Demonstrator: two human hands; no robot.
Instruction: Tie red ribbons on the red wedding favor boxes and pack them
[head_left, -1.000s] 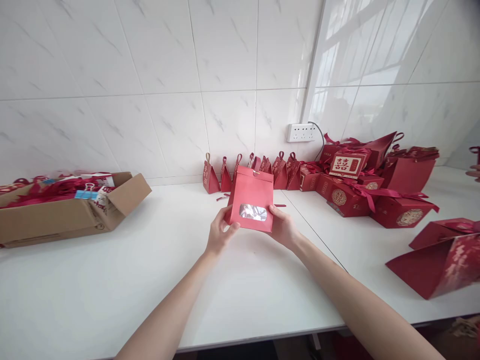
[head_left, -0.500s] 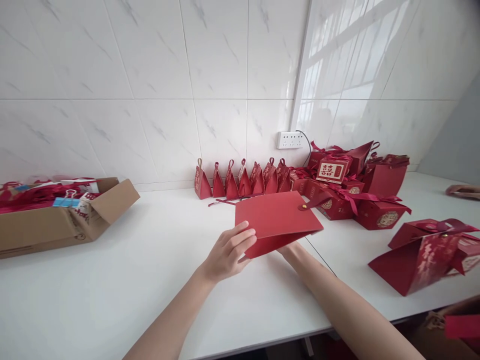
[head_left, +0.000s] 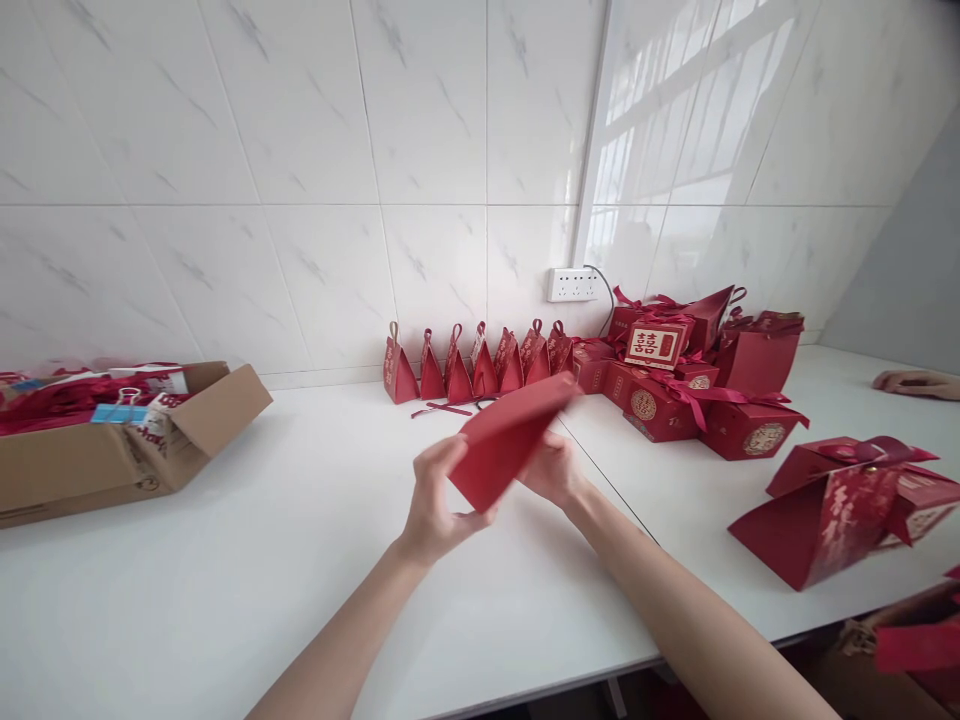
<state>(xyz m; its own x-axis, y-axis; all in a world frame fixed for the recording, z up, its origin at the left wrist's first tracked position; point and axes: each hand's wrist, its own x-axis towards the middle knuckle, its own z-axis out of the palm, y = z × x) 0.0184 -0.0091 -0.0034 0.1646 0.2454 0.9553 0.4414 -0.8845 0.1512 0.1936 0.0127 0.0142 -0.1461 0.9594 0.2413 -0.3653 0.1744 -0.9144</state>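
Above the middle of the white table I hold a red gift box (head_left: pixel 506 440), folded card with a triangular side facing me, tilted and slightly blurred. My left hand (head_left: pixel 442 500) grips its left edge, fingers on top and thumb underneath. My right hand (head_left: pixel 553 470) holds the box from the right and below; some of its fingers are hidden behind the card. Just beyond stands a row of several small red triangular boxes (head_left: pixel 510 368) with ribbon loops on top. A thin dark red ribbon (head_left: pixel 442 408) lies on the table before them.
At left is a cardboard box (head_left: pixel 82 470) full of red ribbons and a binder clip. Red gift boxes (head_left: pixel 664 400) are piled at the back right, with a larger triangular box (head_left: pixel 817 530) nearer. Another person's hand (head_left: pixel 915 383) rests at the far right. A power strip (head_left: pixel 573 285) is on the wall.
The red box has turned in my hands from its flat face to its triangular side. My right hand has come from beneath it to its right side. The view has shifted slightly.
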